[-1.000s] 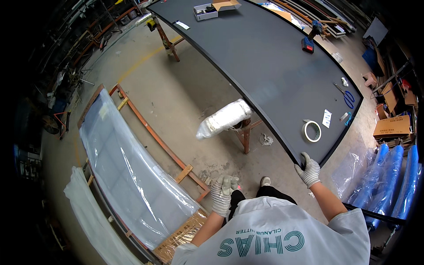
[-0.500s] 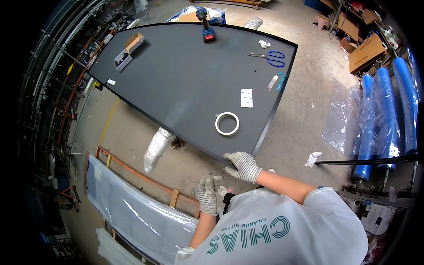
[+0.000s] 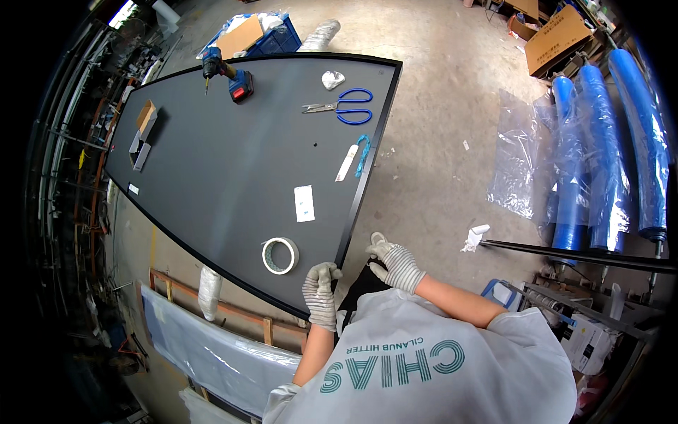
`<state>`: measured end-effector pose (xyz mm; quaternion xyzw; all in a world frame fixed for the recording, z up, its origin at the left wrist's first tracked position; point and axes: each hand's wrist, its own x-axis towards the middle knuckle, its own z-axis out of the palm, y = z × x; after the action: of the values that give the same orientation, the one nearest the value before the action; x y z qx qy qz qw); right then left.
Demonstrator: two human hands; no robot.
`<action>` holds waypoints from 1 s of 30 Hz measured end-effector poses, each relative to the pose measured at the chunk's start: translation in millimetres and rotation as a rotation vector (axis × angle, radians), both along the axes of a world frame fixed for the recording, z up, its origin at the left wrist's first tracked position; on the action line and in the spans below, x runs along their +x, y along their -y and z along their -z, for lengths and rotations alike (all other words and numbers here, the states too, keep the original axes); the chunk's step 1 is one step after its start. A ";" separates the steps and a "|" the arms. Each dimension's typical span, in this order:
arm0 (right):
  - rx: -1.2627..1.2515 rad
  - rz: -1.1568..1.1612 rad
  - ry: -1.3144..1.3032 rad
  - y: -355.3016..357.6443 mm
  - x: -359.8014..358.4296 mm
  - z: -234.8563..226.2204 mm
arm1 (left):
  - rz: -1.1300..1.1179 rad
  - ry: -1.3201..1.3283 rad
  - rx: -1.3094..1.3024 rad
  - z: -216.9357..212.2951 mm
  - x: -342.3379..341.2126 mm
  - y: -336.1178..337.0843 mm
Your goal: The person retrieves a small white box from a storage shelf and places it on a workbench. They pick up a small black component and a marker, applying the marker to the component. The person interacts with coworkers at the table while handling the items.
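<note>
**Both gloved hands at the near corner of the dark panel**

Obs. Large flat dark grey panel with black edge trim (image 3: 233, 162) lies on the table; its long axis runs from the near corner away and to the person's left. Left hand (image 3: 320, 293), in a knit work glove, sits at the near corner, fingers curled over the trim; whether it truly grips the edge I cannot tell. Right hand (image 3: 393, 261), same glove, is just beside the panel's right edge, fingers partly curled, nothing visibly held; contact with the trim is uncertain. The left hand is the nearer to the corner.

On the panel: roll of white tape (image 3: 280, 255) near the left hand, up and to its left; small white rectangular label (image 3: 304, 203); white strip with blue cord (image 3: 355, 157) at the right edge; blue-handled scissors (image 3: 341, 110); blue and red cordless drill (image 3: 224, 75) at the far end.

Containers: blue plastic crate (image 3: 272, 42) beyond the panel holds a sheet of cardboard; open brown cardboard box (image 3: 558, 37) on the floor, contents unseen.
</note>
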<state>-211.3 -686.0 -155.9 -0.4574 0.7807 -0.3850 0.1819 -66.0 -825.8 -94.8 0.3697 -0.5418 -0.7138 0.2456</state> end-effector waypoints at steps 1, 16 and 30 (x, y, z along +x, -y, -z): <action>0.047 0.008 0.002 3.5 -15.2 3.4 | -0.009 -0.011 0.006 5.2 -15.2 5.5; 0.393 0.669 0.366 -54.5 -311.1 89.5 | 0.373 -0.018 0.172 6.1 -303.9 92.5; 0.294 -0.155 0.289 365.9 -607.1 62.3 | -0.185 0.423 0.321 0.8 -384.9 82.0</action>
<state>-818.4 -1051.9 -218.2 -0.4247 0.7567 -0.3133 0.3859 -450.9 -907.8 -95.7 0.5924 -0.4251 -0.6720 0.1296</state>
